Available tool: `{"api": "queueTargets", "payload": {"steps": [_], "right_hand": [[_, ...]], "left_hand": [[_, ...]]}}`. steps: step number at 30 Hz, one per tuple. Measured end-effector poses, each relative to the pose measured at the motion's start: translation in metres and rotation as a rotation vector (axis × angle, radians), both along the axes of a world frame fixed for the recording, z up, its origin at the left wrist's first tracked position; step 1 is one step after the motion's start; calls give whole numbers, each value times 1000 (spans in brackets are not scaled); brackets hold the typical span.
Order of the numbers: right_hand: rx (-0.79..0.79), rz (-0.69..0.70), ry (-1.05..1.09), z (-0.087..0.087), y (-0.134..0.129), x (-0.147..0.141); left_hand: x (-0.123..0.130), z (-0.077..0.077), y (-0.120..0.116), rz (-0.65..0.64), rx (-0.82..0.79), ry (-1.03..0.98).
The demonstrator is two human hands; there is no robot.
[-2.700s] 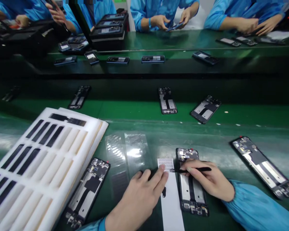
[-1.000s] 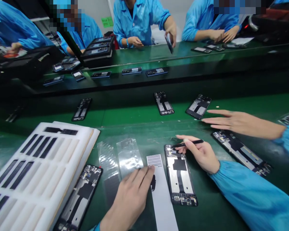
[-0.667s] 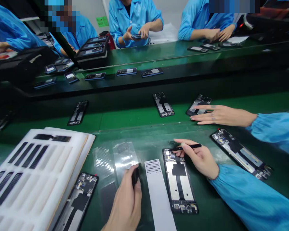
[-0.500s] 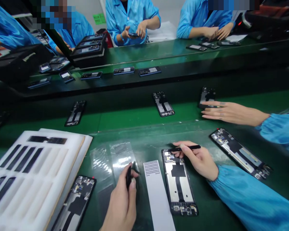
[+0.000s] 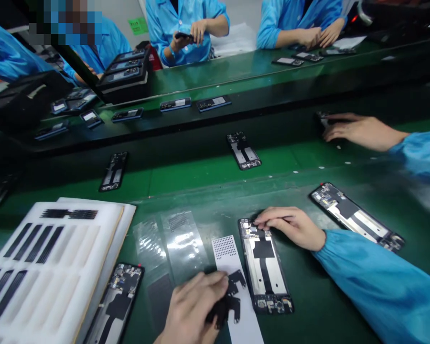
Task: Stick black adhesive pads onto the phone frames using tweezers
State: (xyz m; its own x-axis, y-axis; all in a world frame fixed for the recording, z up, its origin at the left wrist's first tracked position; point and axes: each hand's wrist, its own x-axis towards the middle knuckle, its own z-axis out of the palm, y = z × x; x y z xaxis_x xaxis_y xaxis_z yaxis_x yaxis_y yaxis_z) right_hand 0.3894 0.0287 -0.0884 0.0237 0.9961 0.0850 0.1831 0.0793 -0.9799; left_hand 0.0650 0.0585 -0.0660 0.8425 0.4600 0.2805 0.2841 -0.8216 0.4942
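- Left hand (image 5: 195, 306): fingers curled closed onto a black adhesive sheet (image 5: 226, 298), which lies on a white backing strip (image 5: 247, 327).
- Right hand (image 5: 290, 228): fingers extended, lying on the top end of a phone frame (image 5: 263, 272), gripping nothing that shows.
- Frame: on the green surface (image 5: 200, 179), just beside the strip.
- Another person's hand (image 5: 360, 131): on a far phone frame (image 5: 321, 118).

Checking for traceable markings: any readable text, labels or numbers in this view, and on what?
Nothing here can be read.
Green sign on the back wall: marks show, too small and blurred to read.
Pale label on a phone back on the far bench: too small to read.
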Motion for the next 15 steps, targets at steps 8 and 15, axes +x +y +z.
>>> {"api": "queueTargets", "payload": {"steps": [8, 15], "right_hand": [[-148, -211, 530, -5, 9, 0], [-208, -186, 688, -2, 13, 3]], "left_hand": [[40, 16, -31, -315, 285, 228], [66, 2, -44, -300, 306, 117]]}}
